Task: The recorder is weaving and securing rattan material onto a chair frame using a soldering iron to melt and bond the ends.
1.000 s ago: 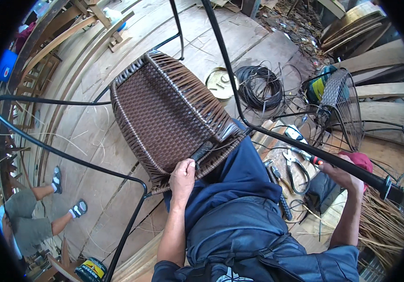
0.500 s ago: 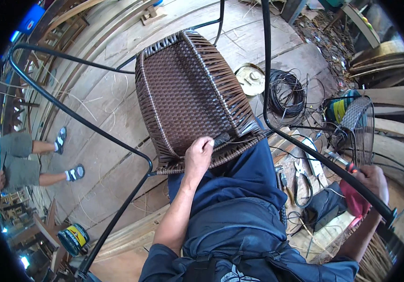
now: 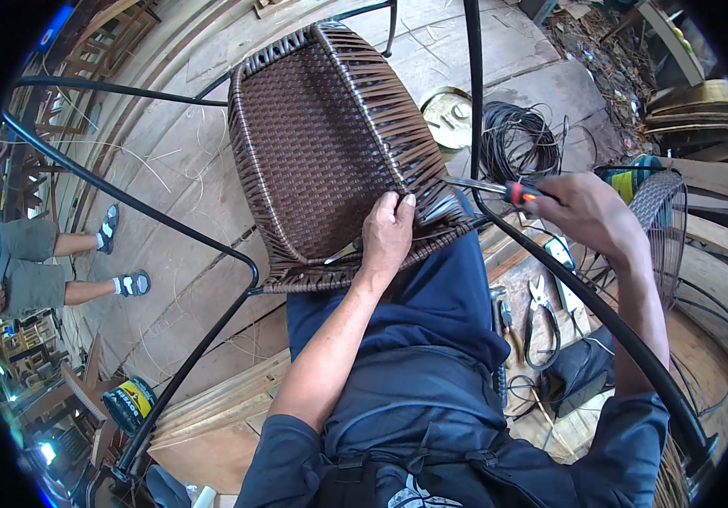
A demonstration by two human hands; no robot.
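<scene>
A brown woven chair seat (image 3: 313,144) in a black metal frame (image 3: 127,195) rests across my lap, its near edge wrapped in dark strands. My left hand (image 3: 387,237) is closed in a pinch at the seat's near right corner; what lies between thumb and finger is too small to make out. Beside that hand, a pale pointed tip (image 3: 343,252) shows against the weave. My right hand (image 3: 597,216) is wrapped round a screwdriver (image 3: 512,193) with a red and black handle. Its metal shaft points left, with the end at the wrapped strands of the seat's right side.
At my right, pliers (image 3: 542,322) and other tools lie on a wooden board. Beyond the frame sit a coil of black strand (image 3: 520,148) and a round metal lid (image 3: 448,118). A bucket (image 3: 129,405) stands lower left. Another person's legs (image 3: 84,267) show at left.
My right hand has come from the far right, beyond the frame's bar, to the seat's right side with the screwdriver. My left hand has shifted right and up to the corner. The red cloth has left view.
</scene>
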